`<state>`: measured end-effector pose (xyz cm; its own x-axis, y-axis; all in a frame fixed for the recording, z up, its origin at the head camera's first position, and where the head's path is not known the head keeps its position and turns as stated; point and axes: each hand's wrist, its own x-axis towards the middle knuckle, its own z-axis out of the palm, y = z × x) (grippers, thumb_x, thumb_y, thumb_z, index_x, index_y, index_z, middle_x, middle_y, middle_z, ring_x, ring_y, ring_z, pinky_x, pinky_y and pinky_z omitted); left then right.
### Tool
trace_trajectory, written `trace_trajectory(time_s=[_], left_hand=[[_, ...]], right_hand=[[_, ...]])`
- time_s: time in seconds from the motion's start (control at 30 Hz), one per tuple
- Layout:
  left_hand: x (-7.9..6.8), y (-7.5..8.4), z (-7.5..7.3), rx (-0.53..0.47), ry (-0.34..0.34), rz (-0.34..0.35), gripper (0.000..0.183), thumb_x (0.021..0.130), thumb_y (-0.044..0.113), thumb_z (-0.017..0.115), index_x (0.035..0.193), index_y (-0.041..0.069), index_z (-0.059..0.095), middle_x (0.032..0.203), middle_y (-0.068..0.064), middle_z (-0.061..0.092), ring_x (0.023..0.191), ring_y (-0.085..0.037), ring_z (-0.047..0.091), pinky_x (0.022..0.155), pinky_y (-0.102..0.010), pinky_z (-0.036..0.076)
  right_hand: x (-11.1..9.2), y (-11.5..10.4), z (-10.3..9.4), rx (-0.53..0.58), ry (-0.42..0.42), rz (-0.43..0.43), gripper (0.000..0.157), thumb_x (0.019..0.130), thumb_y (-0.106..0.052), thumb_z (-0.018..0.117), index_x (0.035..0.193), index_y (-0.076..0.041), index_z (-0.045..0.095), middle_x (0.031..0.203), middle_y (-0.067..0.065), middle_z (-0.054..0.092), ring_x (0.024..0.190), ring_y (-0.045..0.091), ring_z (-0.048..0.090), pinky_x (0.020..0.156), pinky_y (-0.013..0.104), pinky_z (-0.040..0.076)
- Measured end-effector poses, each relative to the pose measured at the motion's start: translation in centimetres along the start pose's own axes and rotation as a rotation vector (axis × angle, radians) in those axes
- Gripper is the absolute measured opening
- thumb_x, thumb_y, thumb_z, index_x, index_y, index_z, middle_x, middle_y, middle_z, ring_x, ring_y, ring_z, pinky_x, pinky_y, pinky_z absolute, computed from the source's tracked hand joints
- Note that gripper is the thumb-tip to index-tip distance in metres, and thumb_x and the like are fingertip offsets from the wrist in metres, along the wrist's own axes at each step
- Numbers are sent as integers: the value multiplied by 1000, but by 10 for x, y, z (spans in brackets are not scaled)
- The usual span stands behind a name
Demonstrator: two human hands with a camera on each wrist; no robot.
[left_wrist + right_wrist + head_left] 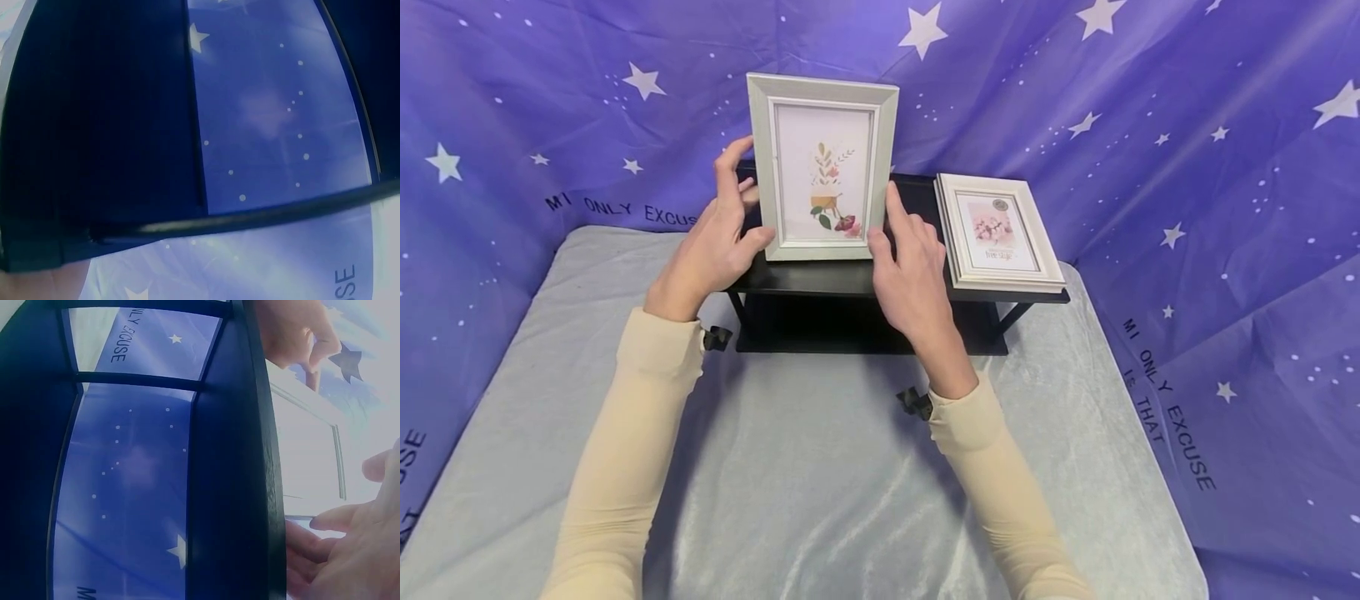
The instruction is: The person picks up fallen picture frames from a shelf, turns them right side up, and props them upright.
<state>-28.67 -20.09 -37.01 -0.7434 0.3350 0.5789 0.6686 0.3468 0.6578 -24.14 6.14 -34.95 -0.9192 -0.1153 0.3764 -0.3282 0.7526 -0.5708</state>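
Note:
A pale green picture frame (762, 167) with a white inner border and a flower print stands nearly upright on the top of a black two-tier shelf (820, 279) in the head view. My left hand (711, 242) grips its left side, thumb at the lower front corner and fingers at the edge. On the lower right side, my right hand (913, 267) holds the frame with thumb and index finger. In the right wrist view, both hands touch the frame (306, 456), whose print is washed out. The left wrist view shows mostly the dark shelf (100, 125).
A cream picture frame (1033, 225) with a pink blossom print lies flat on the shelf's right end. The shelf stands on a grey-blue cloth-covered table (805, 467). Behind and beside it hangs a purple curtain (1015, 83) with white stars.

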Motion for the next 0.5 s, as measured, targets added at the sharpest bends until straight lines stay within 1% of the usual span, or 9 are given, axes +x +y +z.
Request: trace_trajectory(time_s=[0.1,0.2,0.27,0.33,0.4,0.5], left_hand=[[-5,6,-4,98,-25,-80,89,92,65,53,156,32,1,151,-14,46,138,-24,47,117,-46,27],[-12,14,-8,228,-55,-181,85,95,53,54,155,42,-5,155,-12,40,141,-22,43,114,-54,28],[-17,19,-10,301,-67,-225,85,96,47,53,155,45,-8,152,-13,44,144,-24,39,114,-54,26],[-22,24,-12,355,-67,-237,85,96,44,53,156,43,-8,152,-14,44,145,-28,36,118,-51,22],[-27,28,-13,408,-66,-225,85,96,44,53,158,39,-6,153,-14,43,146,-29,33,119,-47,19],[-36,36,-15,489,-65,-206,82,97,44,53,160,33,1,159,-8,35,149,-27,28,121,-44,15]], right_hand=[[0,0,-2,-8,-14,14,62,103,-53,35,159,-27,27,131,6,59,128,25,44,102,48,29],[-1,2,-5,-16,-28,37,69,101,-63,32,158,-25,28,131,1,59,131,22,42,107,48,24],[-2,3,-6,-16,-33,49,72,100,-66,31,158,-23,29,132,-1,59,132,21,42,108,47,23],[-4,5,-8,-21,-29,59,73,99,-67,31,158,-24,29,135,-2,57,132,19,41,108,46,24],[-7,6,-9,-21,-18,56,72,99,-67,32,157,-27,30,138,-1,56,133,18,41,108,46,25],[-14,10,-11,-47,5,30,68,99,-67,33,157,-32,31,143,-2,52,136,16,40,108,46,26]])
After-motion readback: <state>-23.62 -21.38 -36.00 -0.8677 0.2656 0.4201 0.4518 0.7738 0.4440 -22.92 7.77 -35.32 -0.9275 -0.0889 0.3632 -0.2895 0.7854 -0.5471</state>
